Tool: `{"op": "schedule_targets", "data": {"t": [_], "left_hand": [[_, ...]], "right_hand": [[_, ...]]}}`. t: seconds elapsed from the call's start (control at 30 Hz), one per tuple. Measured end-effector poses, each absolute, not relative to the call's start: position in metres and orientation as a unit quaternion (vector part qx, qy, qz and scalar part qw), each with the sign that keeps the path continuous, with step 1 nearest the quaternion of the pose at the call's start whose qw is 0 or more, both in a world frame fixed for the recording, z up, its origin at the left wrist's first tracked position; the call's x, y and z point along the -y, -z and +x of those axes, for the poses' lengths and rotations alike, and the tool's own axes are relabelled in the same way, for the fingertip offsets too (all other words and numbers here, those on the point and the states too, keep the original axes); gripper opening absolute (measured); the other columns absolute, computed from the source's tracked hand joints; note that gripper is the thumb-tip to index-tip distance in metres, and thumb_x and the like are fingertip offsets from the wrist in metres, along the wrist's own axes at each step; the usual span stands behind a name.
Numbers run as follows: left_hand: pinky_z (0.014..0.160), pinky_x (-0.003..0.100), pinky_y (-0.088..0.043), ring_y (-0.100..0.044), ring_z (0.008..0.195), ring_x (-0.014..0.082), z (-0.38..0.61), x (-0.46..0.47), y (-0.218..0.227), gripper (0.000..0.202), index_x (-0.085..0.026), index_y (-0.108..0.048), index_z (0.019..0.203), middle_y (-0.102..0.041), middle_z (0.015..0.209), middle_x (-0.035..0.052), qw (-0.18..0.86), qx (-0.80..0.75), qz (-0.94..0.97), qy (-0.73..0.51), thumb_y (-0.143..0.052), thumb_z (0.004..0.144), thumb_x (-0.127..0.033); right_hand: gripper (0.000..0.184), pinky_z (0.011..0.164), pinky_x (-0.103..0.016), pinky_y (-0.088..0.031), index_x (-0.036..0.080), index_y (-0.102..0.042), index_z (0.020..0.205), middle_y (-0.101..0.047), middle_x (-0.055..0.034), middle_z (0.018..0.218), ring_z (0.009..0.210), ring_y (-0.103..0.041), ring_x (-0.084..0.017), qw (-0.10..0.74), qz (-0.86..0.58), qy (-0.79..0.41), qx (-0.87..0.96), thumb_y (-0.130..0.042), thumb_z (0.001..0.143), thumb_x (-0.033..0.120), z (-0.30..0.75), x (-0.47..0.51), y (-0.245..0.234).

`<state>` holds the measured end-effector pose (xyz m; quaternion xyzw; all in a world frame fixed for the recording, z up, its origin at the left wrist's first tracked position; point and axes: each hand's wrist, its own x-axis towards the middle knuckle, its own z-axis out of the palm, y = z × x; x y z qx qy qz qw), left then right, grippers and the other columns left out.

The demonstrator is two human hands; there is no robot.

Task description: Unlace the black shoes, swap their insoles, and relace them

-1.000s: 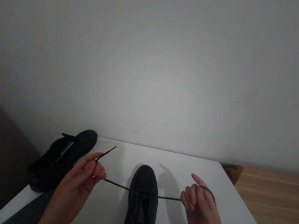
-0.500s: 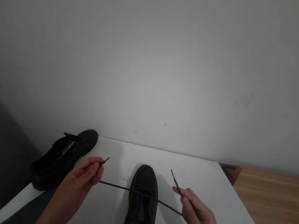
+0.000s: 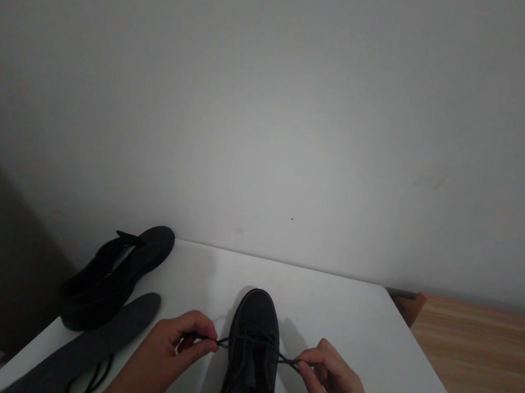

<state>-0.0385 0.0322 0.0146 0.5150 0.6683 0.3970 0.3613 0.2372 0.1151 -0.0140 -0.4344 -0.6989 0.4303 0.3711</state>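
A black shoe (image 3: 257,315) stands on the white tabletop, toe toward the wall. A thin dark shoelace (image 3: 252,339) runs across its front and out past both sides. On the left, my left hand (image 3: 181,344) pinches the lace between thumb and forefinger, close beside the shoe. My right hand (image 3: 330,379) pinches the lace on the other side, a little farther out. Two strands show near each hand. A second black shoe (image 3: 153,251) sits at the left, its tongue sticking up, with a dark grey insole (image 3: 130,320) next to it.
A loose black lace (image 3: 95,382) lies by my left forearm. The white table (image 3: 337,292) meets a pale wall (image 3: 269,128) at the back. To the right, beyond the table edge, is a wood-grain surface (image 3: 485,351).
Both hands have come in toward the shoe, the left one moving right and down. The lace ends no longer stick up; strands now gather at each hand. The insole is more exposed.
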Motion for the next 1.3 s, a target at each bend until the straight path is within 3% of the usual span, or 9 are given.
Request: {"op": "schedule_targets", "data": {"t": [0.37, 0.73, 0.93, 1.3], "left_hand": [[0.065, 0.027, -0.040, -0.057, 0.069, 0.0167, -0.024, -0.040, -0.013, 0.020, -0.023, -0.073, 0.081, -0.070, 0.078, 0.0017, 0.325, -0.666, 0.552, -0.383, -0.065, 0.083, -0.041], [0.064, 0.026, -0.040, -0.057, 0.068, 0.0168, -0.027, -0.036, -0.010, 0.018, -0.022, -0.071, 0.078, -0.069, 0.076, 0.0021, 0.319, -0.672, 0.552, -0.376, -0.065, 0.083, -0.038], [0.066, 0.026, -0.040, -0.057, 0.070, 0.0163, -0.025, -0.037, -0.015, 0.016, -0.021, -0.070, 0.079, -0.068, 0.078, 0.0017, 0.341, -0.659, 0.559, -0.369, -0.064, 0.084, -0.035], [0.067, 0.026, -0.039, -0.056, 0.072, 0.0159, -0.025, -0.034, -0.017, 0.016, -0.021, -0.069, 0.080, -0.067, 0.080, 0.0009, 0.384, -0.648, 0.556, -0.352, -0.064, 0.082, -0.035]], "right_hand": [[0.026, 0.057, -0.027, -0.043, 0.023, -0.074, 0.081, -0.049, 0.0004, 0.066, 0.061, -0.052, -0.016, 0.314, -0.415, -0.385, 0.763, -0.062, 0.090, 0.044, 0.242, -0.123, 0.021], [0.028, 0.059, -0.027, -0.040, 0.022, -0.072, 0.082, -0.049, 0.0002, 0.068, 0.062, -0.051, -0.016, 0.301, -0.419, -0.393, 0.761, -0.058, 0.092, 0.044, 0.239, -0.120, 0.022], [0.029, 0.060, -0.028, -0.038, 0.022, -0.072, 0.079, -0.046, 0.0012, 0.068, 0.062, -0.049, -0.016, 0.341, -0.426, -0.400, 0.736, -0.060, 0.091, 0.046, 0.235, -0.115, 0.021], [0.028, 0.061, -0.027, -0.041, 0.023, -0.070, 0.086, -0.048, 0.0005, 0.071, 0.065, -0.051, -0.016, 0.288, -0.409, -0.384, 0.776, -0.053, 0.095, 0.043, 0.243, -0.121, 0.029]]}}
